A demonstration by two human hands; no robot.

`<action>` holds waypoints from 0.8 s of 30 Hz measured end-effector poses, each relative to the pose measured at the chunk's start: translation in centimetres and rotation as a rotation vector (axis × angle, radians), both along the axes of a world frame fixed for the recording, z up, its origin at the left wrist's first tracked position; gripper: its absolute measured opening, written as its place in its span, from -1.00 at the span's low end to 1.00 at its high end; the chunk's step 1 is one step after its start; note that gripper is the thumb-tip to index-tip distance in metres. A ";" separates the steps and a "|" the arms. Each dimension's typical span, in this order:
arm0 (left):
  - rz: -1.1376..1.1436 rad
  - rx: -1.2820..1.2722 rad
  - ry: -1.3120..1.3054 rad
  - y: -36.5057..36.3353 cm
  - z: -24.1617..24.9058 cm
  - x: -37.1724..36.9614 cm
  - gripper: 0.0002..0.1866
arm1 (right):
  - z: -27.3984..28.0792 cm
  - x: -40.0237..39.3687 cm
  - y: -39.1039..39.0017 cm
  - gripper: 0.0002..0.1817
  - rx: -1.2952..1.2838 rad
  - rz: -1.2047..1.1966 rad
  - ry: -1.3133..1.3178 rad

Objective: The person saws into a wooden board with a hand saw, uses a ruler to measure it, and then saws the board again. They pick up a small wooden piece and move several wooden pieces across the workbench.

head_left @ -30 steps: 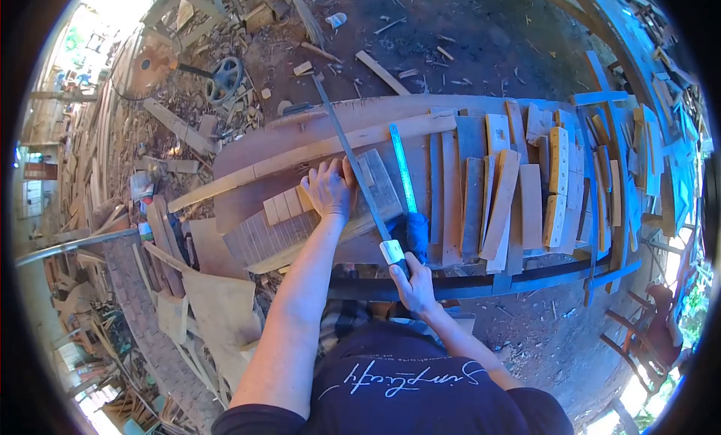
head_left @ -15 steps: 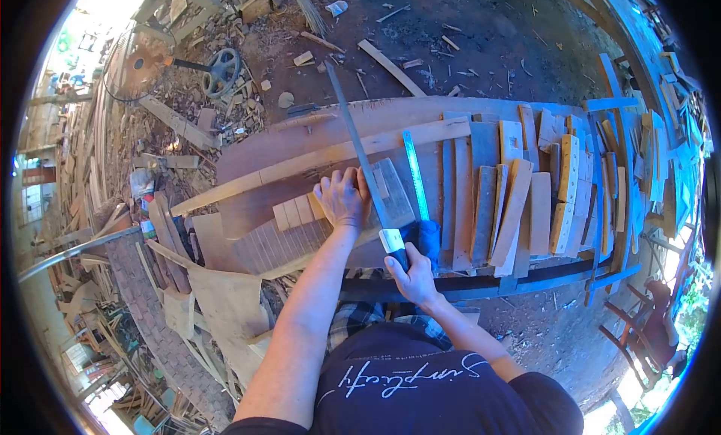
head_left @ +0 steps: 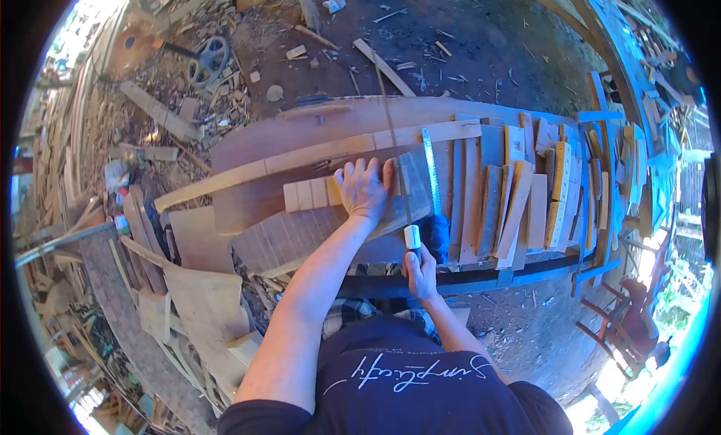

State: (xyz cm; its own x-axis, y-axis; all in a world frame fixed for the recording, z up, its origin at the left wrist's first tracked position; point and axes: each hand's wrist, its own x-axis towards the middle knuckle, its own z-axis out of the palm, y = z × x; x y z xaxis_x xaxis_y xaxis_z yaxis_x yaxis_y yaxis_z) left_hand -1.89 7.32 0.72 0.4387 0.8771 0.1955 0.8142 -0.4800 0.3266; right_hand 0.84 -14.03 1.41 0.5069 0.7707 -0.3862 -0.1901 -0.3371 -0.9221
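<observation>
My right hand (head_left: 422, 276) is closed round the white-and-black handle of a handsaw (head_left: 412, 238). The saw's long thin blade points away from me, seen nearly edge-on, and passes just right of my left hand (head_left: 364, 191). That hand presses down with its fingers over a short wooden strip (head_left: 306, 195) marked with cross lines. Part of the strip is hidden under the hand. Beneath it lies a thick wooden board (head_left: 289, 241) with several lines across its face. A second saw blade (head_left: 430, 165) rests to the right, its dark handle (head_left: 435, 236) near my right hand.
A long curved wooden batten (head_left: 319, 156) lies along the far side of the bench (head_left: 248, 146). Several cut wood pieces (head_left: 536, 210) are lined up on the right. Scraps and a handwheel (head_left: 209, 62) lie on the ground beyond. A chair (head_left: 635, 315) stands at lower right.
The handsaw has swung more upright and shifted right, with its handle held slightly differently. My left hand has moved right in view, still on the strip. The whole view has turned slightly.
</observation>
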 end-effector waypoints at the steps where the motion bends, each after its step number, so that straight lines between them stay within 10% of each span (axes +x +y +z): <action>1: -0.009 -0.004 -0.007 0.2 0.1 0.1 -0.68 | 0.3 0.0 0.4 -0.56 -0.013 -0.013 -0.014; 24: 0.213 0.197 0.062 0.7 -1.3 -17.3 -0.79 | 2.5 -4.6 5.6 -0.49 0.035 0.475 -0.135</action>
State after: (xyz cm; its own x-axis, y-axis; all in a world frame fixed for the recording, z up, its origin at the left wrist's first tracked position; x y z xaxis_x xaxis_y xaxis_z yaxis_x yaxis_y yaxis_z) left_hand -19.16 8.05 -0.54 0.2649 0.8985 0.3500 0.9189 -0.3452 0.1907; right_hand -3.73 -8.45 3.94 0.1402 0.9399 -0.3112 0.0995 -0.3261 -0.9401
